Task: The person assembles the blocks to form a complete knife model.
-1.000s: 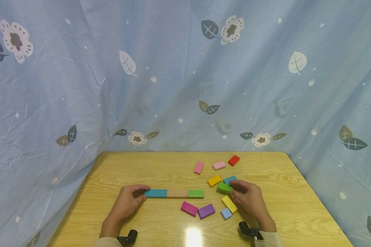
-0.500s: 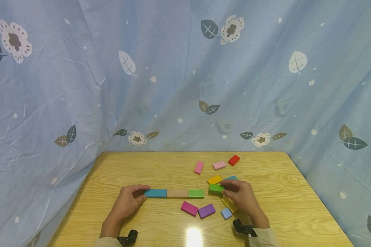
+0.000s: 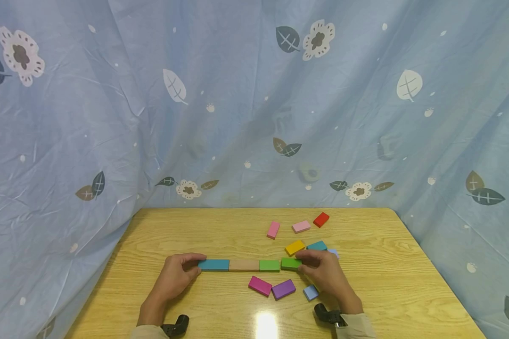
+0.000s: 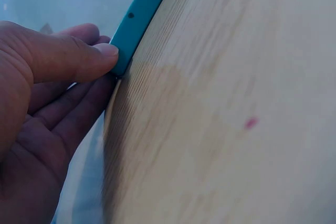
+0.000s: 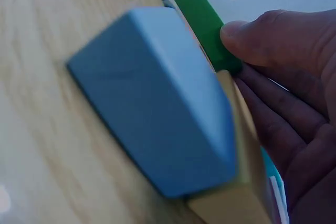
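In the head view a row runs left to right on the wooden table: a blue block [image 3: 214, 265], a tan block [image 3: 243, 265] and a light green block [image 3: 269, 266]. My left hand [image 3: 179, 278] pinches the blue block's left end between thumb and fingers, also plain in the left wrist view. With my right hand [image 3: 327, 277] I pinch the right end of a darker green block [image 3: 291, 263], which lines up with the row; only a thin gap parts it from the light green one. A yellow block [image 5: 231, 198] is hidden by that hand in the head view.
Nearer me lie a magenta block [image 3: 260, 286], a purple block [image 3: 283, 289] and a small light blue block [image 3: 311, 293]. Behind the right hand are an orange-yellow block [image 3: 295, 247] and a teal block [image 3: 317, 246]. Pink [image 3: 273, 230], pale pink [image 3: 301, 227] and red blocks [image 3: 321, 219] lie farther back.
My right hand has moved left with the darker green block, bringing it from beside the teal block to the row's right end. The left hand and the blue block stay put.
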`<state>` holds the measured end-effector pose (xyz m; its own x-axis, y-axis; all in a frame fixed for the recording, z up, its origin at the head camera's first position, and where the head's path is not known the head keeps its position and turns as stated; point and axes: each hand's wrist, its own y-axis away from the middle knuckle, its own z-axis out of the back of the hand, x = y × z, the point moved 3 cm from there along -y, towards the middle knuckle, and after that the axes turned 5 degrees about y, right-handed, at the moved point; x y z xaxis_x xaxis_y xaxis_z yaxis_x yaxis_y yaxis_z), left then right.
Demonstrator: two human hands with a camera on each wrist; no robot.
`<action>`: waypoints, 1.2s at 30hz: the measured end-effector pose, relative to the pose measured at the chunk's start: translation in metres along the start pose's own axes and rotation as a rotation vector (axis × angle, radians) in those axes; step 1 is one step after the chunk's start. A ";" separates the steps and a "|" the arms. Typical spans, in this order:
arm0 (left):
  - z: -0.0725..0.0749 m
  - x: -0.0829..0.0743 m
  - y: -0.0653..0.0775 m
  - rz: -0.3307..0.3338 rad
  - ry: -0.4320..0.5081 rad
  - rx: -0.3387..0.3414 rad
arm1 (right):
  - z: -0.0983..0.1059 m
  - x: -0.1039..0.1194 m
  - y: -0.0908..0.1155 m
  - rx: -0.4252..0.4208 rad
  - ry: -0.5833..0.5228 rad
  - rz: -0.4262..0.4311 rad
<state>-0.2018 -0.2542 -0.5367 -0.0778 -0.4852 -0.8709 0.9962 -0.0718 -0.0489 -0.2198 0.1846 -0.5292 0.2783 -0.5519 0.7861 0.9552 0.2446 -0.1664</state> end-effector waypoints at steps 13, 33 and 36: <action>0.000 0.001 -0.002 -0.012 0.033 0.011 | -0.003 0.002 0.001 0.027 0.052 -0.037; 0.000 0.004 -0.001 0.014 0.010 0.006 | -0.007 0.005 0.001 0.034 0.094 -0.005; 0.000 0.004 -0.001 0.004 0.016 0.006 | -0.008 0.006 0.001 0.026 0.094 0.010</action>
<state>-0.2026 -0.2555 -0.5400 -0.0732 -0.4719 -0.8786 0.9963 -0.0752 -0.0426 -0.2161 0.1752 -0.5291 0.2976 -0.6210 0.7252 0.9496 0.2708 -0.1578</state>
